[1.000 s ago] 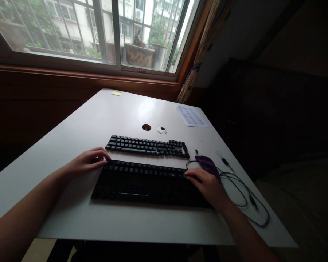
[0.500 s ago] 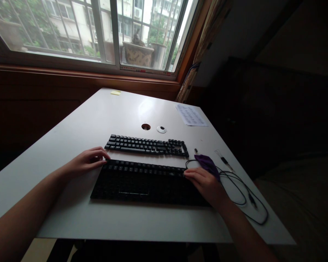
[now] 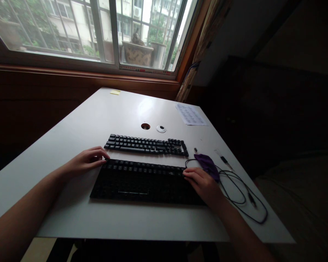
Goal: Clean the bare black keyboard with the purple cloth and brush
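A black keyboard (image 3: 142,185) lies in front of me, with keycaps on its two far rows and a dark base without caps nearer me. My left hand (image 3: 94,158) rests at its far left corner, thumb and fingertips closed on the edge. On the right, my right hand (image 3: 200,180) has its thumb and fingers pinched together over the end of the second row, at a keycap mostly hidden by the fingertips. Just beyond the keyboard, loose black keycaps (image 3: 136,143) are laid out in rows in keyboard order.
A purple cloth pouch (image 3: 207,165) and a coiled black cable (image 3: 244,203) lie right of the keyboard. Near the right edge is a small wire tool (image 3: 223,159). Farther back are a table hole (image 3: 145,126), its round white cover (image 3: 161,128), printed paper (image 3: 191,114) and a yellow note (image 3: 115,92).
Both hands stay in the same places on the keyboard. Only a very slight shift of the whole view shows.
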{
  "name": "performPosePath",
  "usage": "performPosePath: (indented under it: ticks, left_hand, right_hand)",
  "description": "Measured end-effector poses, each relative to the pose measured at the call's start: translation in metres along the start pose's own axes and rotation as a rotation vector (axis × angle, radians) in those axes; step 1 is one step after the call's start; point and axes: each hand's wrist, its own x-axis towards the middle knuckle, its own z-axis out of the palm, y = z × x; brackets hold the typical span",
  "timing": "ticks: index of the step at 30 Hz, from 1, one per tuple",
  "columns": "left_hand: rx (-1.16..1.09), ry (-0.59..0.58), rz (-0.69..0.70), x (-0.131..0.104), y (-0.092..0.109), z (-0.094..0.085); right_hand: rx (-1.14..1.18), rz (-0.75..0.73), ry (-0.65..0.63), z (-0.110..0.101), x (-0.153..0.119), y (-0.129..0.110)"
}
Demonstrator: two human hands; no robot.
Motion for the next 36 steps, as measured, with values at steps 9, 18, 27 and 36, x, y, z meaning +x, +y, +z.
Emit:
performPosePath:
  ticks: [9,18,27,36]
  left_hand:
    - [0.006,-0.011,0.014,0.000,-0.002,-0.001]
    - [-0.001,-0.005,0.007,0.000,-0.002,0.000]
    - [0.007,-0.003,0.010,0.000,0.001,-0.001]
    - [-0.018,-0.003,0.006,0.000,0.002,0.000]
  right_hand:
    - [-0.102,-0.044,-0.047,-0.003,0.006,-0.010]
    - [-0.067,-0.033,-0.029,-0.002,0.000,-0.008]
    - [-0.070,0.070,0.068,-0.003,-0.021,-0.009]
    - [-0.133,0.095,0.013,0.008,-0.035,-0.032]
